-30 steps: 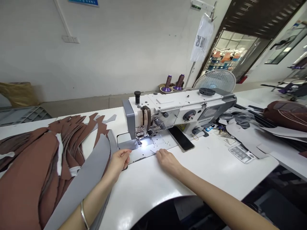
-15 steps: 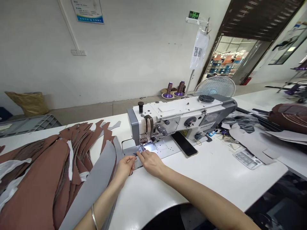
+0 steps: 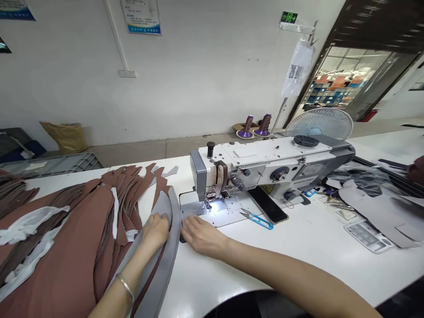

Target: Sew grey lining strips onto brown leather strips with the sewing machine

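My left hand is closed on the upper part of a long curved grey fabric piece with brown material along it. The fingertips are partly hidden against the fabric. My right hand is beside the piece's right edge, low over the front-left corner of the sewing machine bed. Its fingers are loosely bent, with nothing visible in them. Blue-handled thread snips lie on the bed's front edge, right of the lit needle area. The sewing machine stands just beyond my hands.
Stacked brown fabric pieces with white strips cover the table's left side. A phone lies by the machine's base. Grey scraps and tools are farther right. Behind are two thread cones and a fan.
My left hand has moved left from the needle area onto the grey piece. My right hand has drawn back towards me. Thread snips now lie on the bed. The view has shifted left.
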The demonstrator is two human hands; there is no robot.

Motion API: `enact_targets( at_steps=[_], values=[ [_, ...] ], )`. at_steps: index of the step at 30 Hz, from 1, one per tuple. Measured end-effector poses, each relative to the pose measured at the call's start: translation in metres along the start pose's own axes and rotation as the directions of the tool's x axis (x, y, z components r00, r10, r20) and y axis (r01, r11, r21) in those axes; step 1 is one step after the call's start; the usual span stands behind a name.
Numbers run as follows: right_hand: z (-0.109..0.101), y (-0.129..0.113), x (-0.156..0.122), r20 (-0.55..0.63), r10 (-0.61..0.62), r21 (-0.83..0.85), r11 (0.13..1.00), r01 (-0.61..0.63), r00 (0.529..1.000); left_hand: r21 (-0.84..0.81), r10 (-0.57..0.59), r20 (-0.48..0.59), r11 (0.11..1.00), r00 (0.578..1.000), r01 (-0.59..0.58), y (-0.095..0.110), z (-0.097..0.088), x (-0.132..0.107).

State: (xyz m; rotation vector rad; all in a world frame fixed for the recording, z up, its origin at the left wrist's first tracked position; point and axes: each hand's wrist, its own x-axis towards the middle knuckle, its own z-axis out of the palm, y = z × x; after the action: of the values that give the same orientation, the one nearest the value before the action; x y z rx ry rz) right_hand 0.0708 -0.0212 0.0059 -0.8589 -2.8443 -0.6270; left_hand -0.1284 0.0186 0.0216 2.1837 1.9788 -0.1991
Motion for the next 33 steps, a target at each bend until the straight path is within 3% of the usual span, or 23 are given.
enact_targets(
  at_steps=[4,8,11,13,16,20,24,27,30,33],
  values=[
    [0.015,0.008,0.067,0.019,-0.165,-0.044,0.985,0.166,0.986,-0.015,-0.045,-0.05,0.999,0.998,0.044,0.008,0.0,0.005],
    [0.024,0.024,0.085,0.015,-0.233,-0.071,0.97,0.233,0.972,-0.086,-0.123,-0.064,0.989,0.99,0.117,-0.013,-0.012,0.015],
    [0.023,0.022,0.07,-0.021,-0.251,-0.075,0.966,0.249,0.968,-0.155,-0.114,-0.058,0.982,0.992,0.104,-0.025,-0.017,0.012],
    [0.022,0.012,0.05,-0.055,-0.264,-0.061,0.963,0.261,0.963,-0.199,-0.002,-0.075,0.98,0.997,-0.013,-0.018,-0.012,-0.003],
    [0.025,-0.011,0.01,-0.215,-0.236,-0.006,0.971,0.241,0.948,-0.175,0.226,0.04,0.961,0.973,-0.216,0.011,0.009,-0.039],
    [0.03,-0.036,-0.042,-0.428,-0.031,0.131,0.987,0.096,0.903,-0.077,0.304,0.2,0.953,0.931,-0.294,0.054,0.03,-0.066],
    [0.032,-0.042,-0.068,-0.452,0.138,0.326,0.945,0.019,0.881,-0.178,0.271,0.139,0.953,0.953,-0.245,0.08,0.029,-0.055],
    [0.033,-0.038,-0.073,-0.408,0.164,0.432,0.901,0.031,0.898,-0.244,0.198,0.108,0.955,0.974,-0.167,0.092,0.027,-0.04],
    [0.033,-0.032,-0.074,-0.385,0.139,0.428,0.903,0.043,0.912,-0.302,0.18,0.174,0.945,0.968,-0.121,0.097,0.024,-0.027],
    [0.034,-0.026,-0.072,-0.361,0.16,0.345,0.938,-0.028,0.919,-0.337,0.213,0.211,0.932,0.954,-0.133,0.094,0.022,-0.015]
  ],
)
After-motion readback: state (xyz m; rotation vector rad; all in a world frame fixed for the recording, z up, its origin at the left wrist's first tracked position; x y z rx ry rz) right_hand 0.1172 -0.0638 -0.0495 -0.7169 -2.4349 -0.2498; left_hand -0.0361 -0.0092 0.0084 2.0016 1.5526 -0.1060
